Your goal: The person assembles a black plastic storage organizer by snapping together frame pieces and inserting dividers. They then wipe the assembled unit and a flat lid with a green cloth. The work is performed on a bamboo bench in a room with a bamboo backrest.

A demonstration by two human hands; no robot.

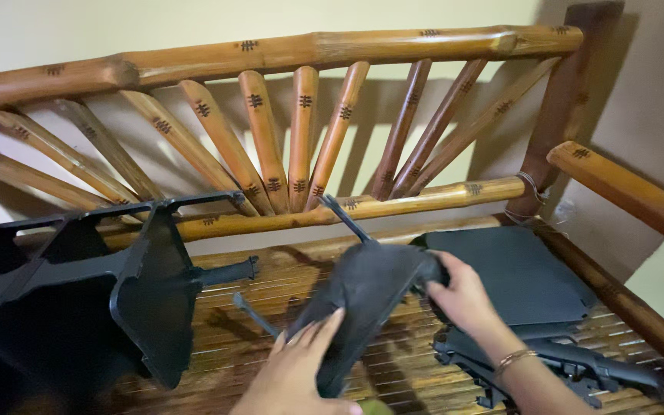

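Both hands are on one black plastic panel (pixel 363 296), a flat, roughly triangular piece held tilted above the slatted seat (pixel 270 277) of a bamboo bench, its narrow rod end pointing up toward the backrest. The right hand (pixel 463 296) is curled around the panel's upper right edge, fingers closed on it, which seems to carry the weight. The left hand (pixel 301 369) lies against the panel's lower face with fingers spread and fairly straight, apparently steadying the tilt more than gripping. Just left of the panel a thin black rod (pixel 253 311) slants over the seat; whether it belongs to the panel cannot be told. To the right of the panel, beyond the right wrist with its thin bangle (pixel 515 358), a stack (pixel 532 277) of flat black sheets lies on the seat, with ribbed black parts (pixel 578 373) beneath and in front of it, likely kept together within easy reach. Left of the panel stands a joined black frame (pixel 94 292) of like panels, upright on the seat, one peg (pixel 228 271) sticking out toward the panel. Behind it all, the backrest (pixel 301 131) fans out in bamboo spokes under a thick top rail, and an armrest (pixel 624 192) runs along the far right.
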